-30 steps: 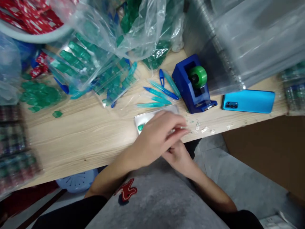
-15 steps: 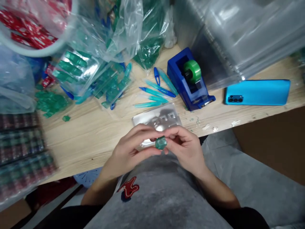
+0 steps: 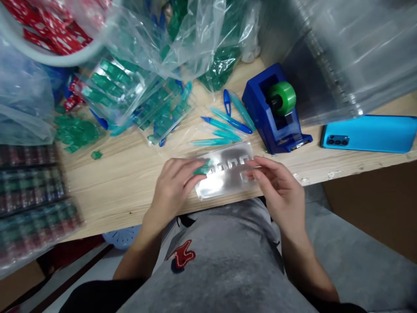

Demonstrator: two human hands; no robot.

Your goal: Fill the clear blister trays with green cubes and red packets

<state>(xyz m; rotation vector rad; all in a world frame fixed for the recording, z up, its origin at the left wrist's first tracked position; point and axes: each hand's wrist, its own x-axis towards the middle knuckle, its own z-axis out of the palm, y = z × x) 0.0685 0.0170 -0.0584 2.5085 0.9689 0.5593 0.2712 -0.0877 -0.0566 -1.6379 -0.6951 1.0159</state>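
A shiny clear plastic blister tray (image 3: 218, 188) with a row of small square recesses lies near the table's front edge. At its left end, my left hand (image 3: 172, 183) pinches a translucent green plastic piece (image 3: 202, 168) between thumb and fingers, partly hidden by them. Over the tray's right end is my right hand (image 3: 282, 184), its thumb and index finger slightly apart. Whether those fingertips touch the tray is unclear.
Behind the tray lie several turquoise and blue pen-like tools (image 3: 224, 124) and a blue tape dispenser (image 3: 272, 113). A blue phone (image 3: 371, 134) rests at right. Loose green pieces (image 3: 76, 130), plastic bags (image 3: 192, 48) and a white tub (image 3: 61, 58) crowd the left and back.
My hands have parted from in front of my body and moved forward over the tray. The green piece went left with my left hand; my right hand moved right, off it.
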